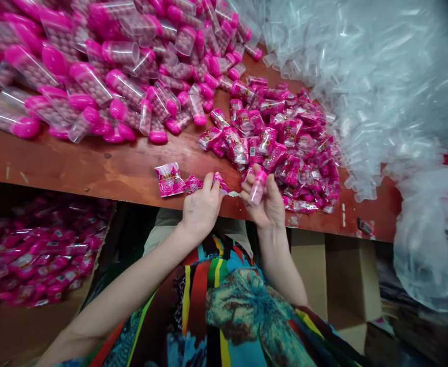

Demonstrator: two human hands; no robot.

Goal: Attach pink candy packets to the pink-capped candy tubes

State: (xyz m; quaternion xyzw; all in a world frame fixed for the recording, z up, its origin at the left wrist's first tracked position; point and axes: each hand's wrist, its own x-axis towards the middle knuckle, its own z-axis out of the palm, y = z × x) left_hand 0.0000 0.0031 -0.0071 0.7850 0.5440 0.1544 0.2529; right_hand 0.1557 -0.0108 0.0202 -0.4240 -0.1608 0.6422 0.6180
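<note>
My right hand is closed around a small clear tube with a pink cap, held tilted at the table's front edge. Just left of it, my left hand has its fingers pinched on a small pink printed packet, partly hidden by the fingers. Beside that hand, a flat pink packet lies on the wood, and another pink packet is partly under the hand. Beyond my right hand spreads a heap of pink sachets, several looking filled.
Pink-capped tubes with small pink balls are piled at the back left of the reddish wooden table. Clear plastic tubes fill the right side, near a clear plastic bag. Below left, a box holds pink packets; below right is a cardboard box.
</note>
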